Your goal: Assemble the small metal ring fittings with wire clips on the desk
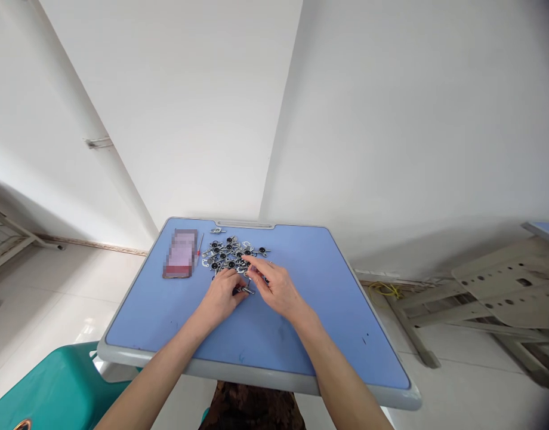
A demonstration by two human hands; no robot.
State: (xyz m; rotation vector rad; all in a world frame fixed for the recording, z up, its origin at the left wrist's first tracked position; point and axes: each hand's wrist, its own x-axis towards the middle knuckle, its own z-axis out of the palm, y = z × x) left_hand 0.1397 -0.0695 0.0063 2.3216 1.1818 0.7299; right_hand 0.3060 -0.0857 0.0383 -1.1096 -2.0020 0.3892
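On the blue desktop lies a loose pile of small metal parts with round black centres (224,255). My left hand (221,297) rests at the near edge of this pile, its fingers closed on one small silvery metal part (246,291) that pokes out past the thumb. Just to the right, my right hand (275,288) hovers over the pile's near right side with thumb and index finger brought close together. Whatever sits between those fingertips is too small to make out. The hands partly cover the nearest parts.
A phone with a blurred screen (181,254) lies at the left of the desk (301,334), beside a thin screwdriver-like tool with a red end (198,252). One part (218,230) lies apart near the back. A green stool (59,382) stands front left; walls rise behind.
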